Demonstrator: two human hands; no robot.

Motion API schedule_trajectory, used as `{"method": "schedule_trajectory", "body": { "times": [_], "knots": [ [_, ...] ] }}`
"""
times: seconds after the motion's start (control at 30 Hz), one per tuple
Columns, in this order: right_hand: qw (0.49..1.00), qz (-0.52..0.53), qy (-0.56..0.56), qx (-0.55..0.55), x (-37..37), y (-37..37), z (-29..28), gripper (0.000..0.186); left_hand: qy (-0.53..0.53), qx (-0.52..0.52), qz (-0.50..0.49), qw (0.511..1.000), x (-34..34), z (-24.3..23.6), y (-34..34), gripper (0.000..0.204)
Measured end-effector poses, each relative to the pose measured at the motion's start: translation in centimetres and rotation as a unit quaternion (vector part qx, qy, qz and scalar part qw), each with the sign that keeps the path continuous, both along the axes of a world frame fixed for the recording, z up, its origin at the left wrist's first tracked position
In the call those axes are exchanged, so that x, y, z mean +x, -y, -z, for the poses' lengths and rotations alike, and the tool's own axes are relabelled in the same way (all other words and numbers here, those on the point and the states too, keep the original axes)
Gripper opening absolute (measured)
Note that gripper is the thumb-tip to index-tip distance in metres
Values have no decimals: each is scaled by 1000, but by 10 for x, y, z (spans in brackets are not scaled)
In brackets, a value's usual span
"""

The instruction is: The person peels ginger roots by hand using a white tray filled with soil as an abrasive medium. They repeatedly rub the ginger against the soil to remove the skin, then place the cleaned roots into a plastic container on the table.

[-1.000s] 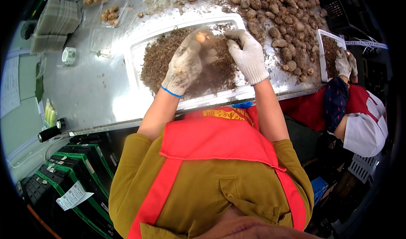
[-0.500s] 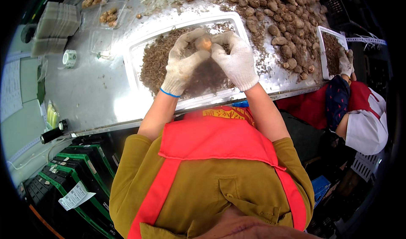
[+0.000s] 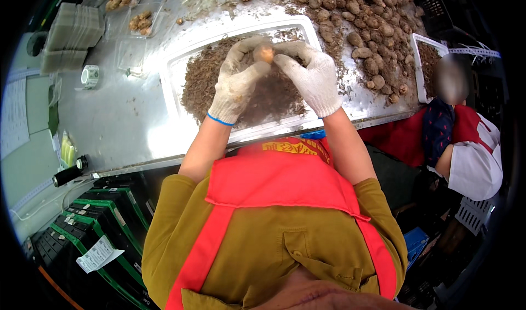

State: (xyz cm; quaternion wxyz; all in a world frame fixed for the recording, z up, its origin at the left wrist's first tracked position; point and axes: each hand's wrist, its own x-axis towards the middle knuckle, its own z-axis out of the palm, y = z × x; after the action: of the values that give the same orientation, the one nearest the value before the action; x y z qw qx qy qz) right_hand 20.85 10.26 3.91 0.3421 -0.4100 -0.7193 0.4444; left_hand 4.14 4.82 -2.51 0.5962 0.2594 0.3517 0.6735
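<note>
Over the white tray (image 3: 170, 93), my two hands in off-white knit gloves meet at a small brown taro (image 3: 264, 53) with an orange-tan patch showing. My left hand (image 3: 236, 80) has its fingers and thumb closed around the left side of the taro. From the other side my right hand (image 3: 313, 74) reaches in, with curled fingers and the thumb pinching at its right edge. Brown fibrous peelings (image 3: 205, 71) fill much of the tray beneath. Where the fingertips press on the taro is partly hidden.
A big heap of unpeeled taros (image 3: 378, 30) lies to the right on the metal table (image 3: 115, 112). Clear boxes with taros (image 3: 141, 24), stacked clear trays (image 3: 71, 36) and a label roll (image 3: 90, 76) are at left. A co-worker's sleeve (image 3: 436, 126) shows by another small tray (image 3: 419, 71).
My right hand has shifted slightly right, its wrist swinging outward. The taro has turned a little in my left hand. The co-worker's gloved hands are now covered by a blur.
</note>
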Motion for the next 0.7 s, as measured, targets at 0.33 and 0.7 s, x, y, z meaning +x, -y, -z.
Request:
{"method": "schedule_trajectory", "body": {
  "times": [0.33,0.7],
  "knots": [
    [992,6,115,50,-3,0,16,21,-59,-10,-28,998,4,-4,3,50],
    [997,3,7,71,7,-4,7,25,51,-18,15,998,-1,-5,2,43]
  ]
}}
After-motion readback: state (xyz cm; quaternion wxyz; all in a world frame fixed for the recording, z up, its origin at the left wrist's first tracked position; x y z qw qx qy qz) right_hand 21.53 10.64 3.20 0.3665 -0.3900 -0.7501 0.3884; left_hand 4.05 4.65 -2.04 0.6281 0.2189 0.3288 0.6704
